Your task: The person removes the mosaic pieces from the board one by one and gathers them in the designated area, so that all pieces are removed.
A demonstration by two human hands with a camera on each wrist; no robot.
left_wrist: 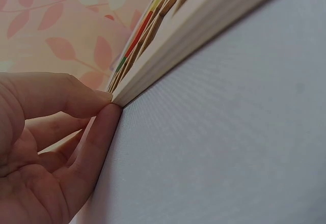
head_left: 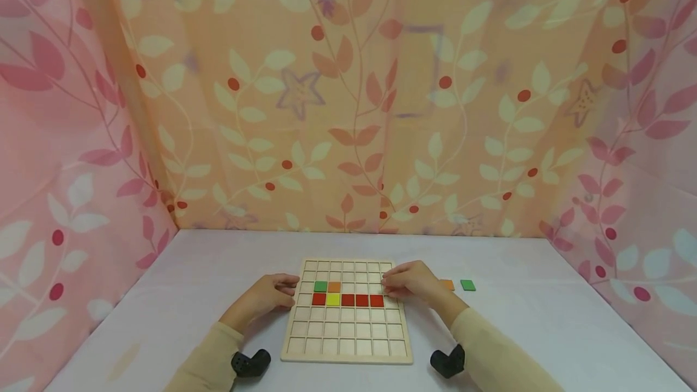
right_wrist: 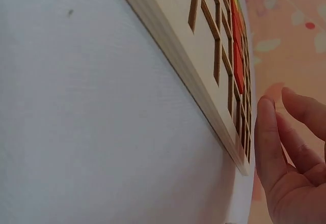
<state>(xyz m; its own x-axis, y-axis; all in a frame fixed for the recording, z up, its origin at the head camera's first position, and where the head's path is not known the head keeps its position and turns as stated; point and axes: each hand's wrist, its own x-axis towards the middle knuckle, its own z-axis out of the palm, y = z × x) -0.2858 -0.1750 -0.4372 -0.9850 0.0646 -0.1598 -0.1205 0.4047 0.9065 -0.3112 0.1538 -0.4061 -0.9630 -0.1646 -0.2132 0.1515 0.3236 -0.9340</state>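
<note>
A wooden grid board (head_left: 322, 346) lies flat on the table. My left hand (head_left: 269, 295) is at its left side, thumb and finger meeting on the rim; in the left wrist view they pinch the edge (left_wrist: 168, 56). My right hand (head_left: 411, 283) hovers at the board's right side, fingertips over the rim. The right wrist view shows its fingers (right_wrist: 267, 132) slightly bent, no tile visible between them. One grid row holds a red tile (head_left: 319, 299), a yellow tile (head_left: 333, 299) and several more reds. Above them sit a green tile (head_left: 320, 287) and an orange tile (head_left: 334, 287).
Right of the board lie a loose green tile (head_left: 467, 285) and an orange tile (head_left: 448, 285), the latter partly hidden by my right hand. Patterned cloth (head_left: 348, 107) encloses the white table (head_left: 218, 253) at the back and both sides. Black devices (head_left: 448, 360) sit at both wrists.
</note>
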